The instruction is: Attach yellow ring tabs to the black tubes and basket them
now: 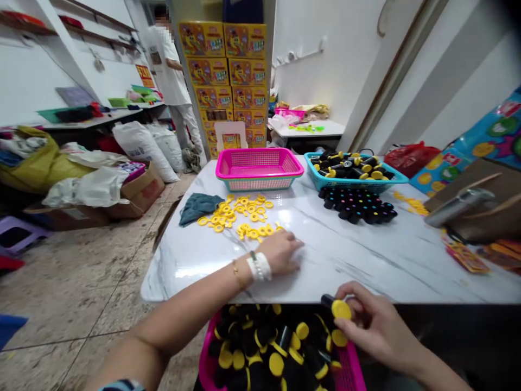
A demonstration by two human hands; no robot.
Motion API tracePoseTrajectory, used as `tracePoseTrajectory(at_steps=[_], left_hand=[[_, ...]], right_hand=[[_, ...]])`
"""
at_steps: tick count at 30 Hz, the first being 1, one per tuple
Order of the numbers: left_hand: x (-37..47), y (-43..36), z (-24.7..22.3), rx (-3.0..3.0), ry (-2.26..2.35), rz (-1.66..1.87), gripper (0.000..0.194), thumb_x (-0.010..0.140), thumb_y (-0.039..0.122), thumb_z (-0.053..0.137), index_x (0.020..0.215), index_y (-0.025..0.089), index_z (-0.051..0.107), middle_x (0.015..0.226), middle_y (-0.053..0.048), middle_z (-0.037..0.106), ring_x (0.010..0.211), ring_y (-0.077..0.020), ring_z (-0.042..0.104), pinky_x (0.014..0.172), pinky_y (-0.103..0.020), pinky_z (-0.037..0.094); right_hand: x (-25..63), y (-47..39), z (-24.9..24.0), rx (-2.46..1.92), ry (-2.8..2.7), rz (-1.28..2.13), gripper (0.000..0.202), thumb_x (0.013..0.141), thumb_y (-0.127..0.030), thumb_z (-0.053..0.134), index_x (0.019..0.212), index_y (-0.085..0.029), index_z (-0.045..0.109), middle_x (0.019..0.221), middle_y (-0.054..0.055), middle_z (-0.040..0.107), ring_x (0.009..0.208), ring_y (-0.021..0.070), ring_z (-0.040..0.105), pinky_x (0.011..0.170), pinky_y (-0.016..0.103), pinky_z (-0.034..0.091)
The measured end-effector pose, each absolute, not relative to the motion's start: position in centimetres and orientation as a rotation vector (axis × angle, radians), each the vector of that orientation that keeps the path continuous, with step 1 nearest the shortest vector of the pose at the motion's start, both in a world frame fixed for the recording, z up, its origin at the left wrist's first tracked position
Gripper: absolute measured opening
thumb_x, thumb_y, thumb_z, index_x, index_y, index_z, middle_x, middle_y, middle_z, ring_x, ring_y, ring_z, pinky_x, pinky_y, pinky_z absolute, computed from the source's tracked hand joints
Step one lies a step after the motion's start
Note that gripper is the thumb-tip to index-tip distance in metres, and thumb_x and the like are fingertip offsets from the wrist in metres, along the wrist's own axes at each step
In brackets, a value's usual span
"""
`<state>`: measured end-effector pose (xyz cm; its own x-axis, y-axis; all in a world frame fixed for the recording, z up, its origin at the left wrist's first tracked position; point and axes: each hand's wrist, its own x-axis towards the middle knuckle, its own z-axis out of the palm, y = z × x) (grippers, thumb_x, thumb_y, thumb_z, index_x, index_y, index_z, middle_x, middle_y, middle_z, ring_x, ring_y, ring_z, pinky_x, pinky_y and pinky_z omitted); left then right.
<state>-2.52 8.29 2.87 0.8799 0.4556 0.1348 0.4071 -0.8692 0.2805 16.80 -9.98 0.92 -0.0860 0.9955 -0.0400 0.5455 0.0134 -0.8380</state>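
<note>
My left hand (281, 252) rests on the white marbled table (325, 271), fingers spread, just right of a scatter of yellow rings with small tabs (254, 233). Whether anything lies under its fingertips is hidden. At the table's front edge, my right hand (370, 323) pinches a black cylinder with a yellow round end (341, 309). Below both hands, a pink basket (355, 369) holds several more black and yellow pieces (277, 363). Behind the rings stands an empty pink basket (260, 163), nested in a teal one. A dark cloth (200, 207) lies left of the rings.
A blue basket (358, 182) full of black and yellow pieces stands at the back right, behind a block of black pieces with coloured dots (358, 206). A brown bag (480, 206) is at the right. Stacked yellow boxes (211, 70) and a standing person (171, 81) are farther back.
</note>
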Motion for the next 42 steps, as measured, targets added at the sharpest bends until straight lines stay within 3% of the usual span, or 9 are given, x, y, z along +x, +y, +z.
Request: tracePoseTrajectory(at_steps=[3, 6, 9, 12, 18, 23, 29, 33, 42], left_hand=[[-5.3, 10.4, 2.5, 2.817, 0.944, 0.445, 0.051, 0.076, 0.033, 0.067, 0.125, 0.019, 0.058, 0.116, -0.014, 0.058, 0.106, -0.0275, 0.053, 0.093, -0.041, 0.045], [-5.9, 12.2, 1.8, 2.830, 1.101, 0.409, 0.025, 0.087, 0.019, 0.052, 0.108, 0.018, 0.066, 0.106, -0.012, 0.061, 0.100, -0.0236, 0.055, 0.089, -0.038, 0.046], [-5.8, 12.9, 1.4, 2.850, 1.152, 0.362, 0.025, 0.090, 0.014, 0.044, 0.093, 0.015, 0.069, 0.094, -0.012, 0.063, 0.088, -0.0220, 0.058, 0.081, -0.035, 0.049], [-5.8, 12.3, 1.8, 2.865, 1.144, 0.512, 0.027, 0.090, 0.013, 0.046, 0.106, 0.016, 0.067, 0.092, -0.010, 0.066, 0.089, -0.0226, 0.059, 0.084, -0.036, 0.048], [-1.7, 10.0, 2.8, 2.644, 0.920, 0.800, 0.028, 0.090, 0.026, 0.055, 0.117, 0.018, 0.057, 0.084, -0.003, 0.067, 0.076, -0.0148, 0.060, 0.072, -0.025, 0.049], [4.1, 11.6, 1.8, 2.900, 0.384, 1.020, 0.027, 0.094, 0.035, 0.047, 0.079, 0.016, 0.058, 0.086, -0.008, 0.063, 0.080, -0.0167, 0.058, 0.074, -0.029, 0.048], [8.6, 14.5, 1.2, 2.820, 0.045, 0.557, 0.038, 0.078, 0.047, 0.067, 0.097, 0.016, 0.057, 0.084, -0.004, 0.062, 0.074, -0.0158, 0.058, 0.065, -0.026, 0.045], [11.4, 17.3, 1.4, 2.452, 0.486, 0.657, 0.061, 0.067, 0.060, 0.072, 0.106, 0.017, 0.054, 0.079, 0.000, 0.060, 0.069, -0.0142, 0.057, 0.064, -0.026, 0.045], [18.3, 20.9, -0.4, 2.299, 1.256, 0.748, 0.038, 0.068, 0.044, 0.074, 0.093, 0.018, 0.064, 0.092, -0.006, 0.063, 0.089, -0.0212, 0.059, 0.083, -0.033, 0.046]], right_hand=[[15.1, -12.2, -0.9, -1.591, -1.843, 0.917, 0.017, 0.082, -0.029, 0.059, 0.098, -0.027, 0.053, 0.055, -0.006, 0.052, 0.044, 0.0124, 0.047, 0.044, 0.024, 0.032], [14.3, -11.2, -1.7, -1.555, -2.064, 0.779, 0.022, 0.080, -0.030, 0.063, 0.101, -0.025, 0.058, 0.057, -0.004, 0.059, 0.048, 0.0138, 0.055, 0.048, 0.025, 0.036], [15.2, -8.1, -0.1, -1.506, -2.059, 0.566, 0.020, 0.082, -0.035, 0.064, 0.098, -0.024, 0.064, 0.058, -0.002, 0.061, 0.048, 0.0138, 0.056, 0.051, 0.025, 0.040], [16.6, -4.1, 2.4, -1.562, -1.780, 0.407, 0.014, 0.087, -0.035, 0.058, 0.088, -0.023, 0.065, 0.059, -0.001, 0.060, 0.051, 0.0134, 0.055, 0.056, 0.026, 0.044], [16.6, 2.2, 3.2, -1.344, -1.309, 1.020, 0.034, 0.084, -0.047, 0.063, 0.107, -0.022, 0.060, 0.102, 0.008, 0.067, 0.079, 0.0188, 0.066, 0.058, 0.027, 0.052], [18.8, 2.8, 2.8, -1.096, -1.002, 1.554, 0.047, 0.081, -0.051, 0.066, 0.116, -0.021, 0.054, 0.087, 0.007, 0.070, 0.072, 0.0190, 0.071, 0.050, 0.022, 0.051], [23.1, 1.7, 1.5, -1.377, -1.001, 1.404, 0.045, 0.072, -0.043, 0.076, 0.103, -0.015, 0.057, 0.062, 0.004, 0.069, 0.051, 0.0146, 0.063, 0.035, 0.016, 0.036], [25.1, 1.9, -0.1, -1.497, -0.842, 0.990, 0.038, 0.072, -0.045, 0.074, 0.091, -0.017, 0.058, 0.064, 0.001, 0.068, 0.036, 0.0063, 0.046, 0.032, 0.017, 0.029], [26.0, 1.6, -0.8, -1.517, -0.902, 0.904, 0.037, 0.080, -0.049, 0.065, 0.093, -0.014, 0.066, 0.061, -0.001, 0.059, 0.039, 0.0054, 0.041, 0.036, 0.020, 0.029]])
